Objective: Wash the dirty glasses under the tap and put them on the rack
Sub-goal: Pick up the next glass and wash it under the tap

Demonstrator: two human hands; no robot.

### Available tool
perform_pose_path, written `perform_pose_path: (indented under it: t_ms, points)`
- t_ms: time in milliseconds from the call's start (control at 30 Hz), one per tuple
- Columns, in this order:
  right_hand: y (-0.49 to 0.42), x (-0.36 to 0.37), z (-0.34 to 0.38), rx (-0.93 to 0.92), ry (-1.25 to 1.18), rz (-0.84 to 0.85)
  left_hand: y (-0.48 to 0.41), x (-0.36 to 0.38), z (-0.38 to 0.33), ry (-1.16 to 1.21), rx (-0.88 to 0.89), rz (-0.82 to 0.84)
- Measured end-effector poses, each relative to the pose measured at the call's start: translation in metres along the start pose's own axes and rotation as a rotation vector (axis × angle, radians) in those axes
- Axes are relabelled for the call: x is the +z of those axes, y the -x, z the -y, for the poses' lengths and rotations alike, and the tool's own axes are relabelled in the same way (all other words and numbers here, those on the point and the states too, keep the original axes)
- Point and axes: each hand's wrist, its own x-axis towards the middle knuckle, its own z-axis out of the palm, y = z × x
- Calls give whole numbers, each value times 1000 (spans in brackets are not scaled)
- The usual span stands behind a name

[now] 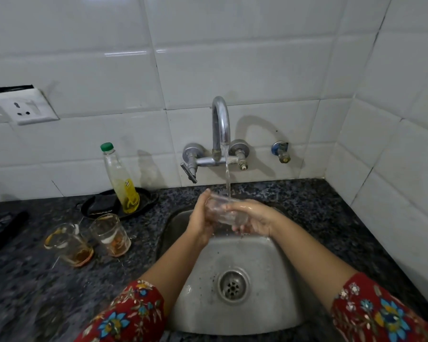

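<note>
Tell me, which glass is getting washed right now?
The clear glass held between the left hand and right hand under the running tap. The other two glasses stand on the counter with brown dregs inside.

Glass (220, 213) under tap (221, 124) — both hands

Single head view: you look from above and in front, tilted down and forward at the steel sink (257, 314) set in the dark desk (47, 292), close over both forearms, with the tap (221, 124) and tiled wall (232, 58) straight ahead, wide-angle bending the edges.
</note>
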Motion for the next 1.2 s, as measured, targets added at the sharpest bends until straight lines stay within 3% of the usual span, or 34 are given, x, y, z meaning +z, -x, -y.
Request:
perform_pose_path:
  t_ms: [167,333,433,533,633,733,767,867,900,967,1067,1100,1200]
  points:
    - [-13,21,25,-269,700,-456,4,5,18,158,-224,-73]
    - [-9,38,46,-428,1020,-580,4,13,11,306,-295,-94]
    - [-7,30,30,-455,825,-560,1,12,5,324,-245,-106]
    - [2,16,0,-357,581,-466,-3,7,1,237,-187,-76]
    - [12,8,-34,-267,707,-396,2,13,-1,126,-202,71]
    - [13,11,-52,-240,670,-388,7,20,-1,-102,-160,75]
    - [14,9,-53,-218,535,-308,8,19,0,-111,-144,99]
    - [21,-1,-50,-72,-154,147,7,10,1,49,-103,315]
    - [24,-3,-51,-41,-268,221,8,10,1,84,-87,367]
    - [21,4,-54,-63,-220,155,12,16,-3,-8,-29,350]
    - [11,19,-56,-158,56,-175,14,27,-8,-242,59,161]
    - [11,20,-56,-166,18,-156,15,27,-11,-259,53,177]
    - [22,13,-49,-80,-272,167,16,18,-20,-194,-55,382]
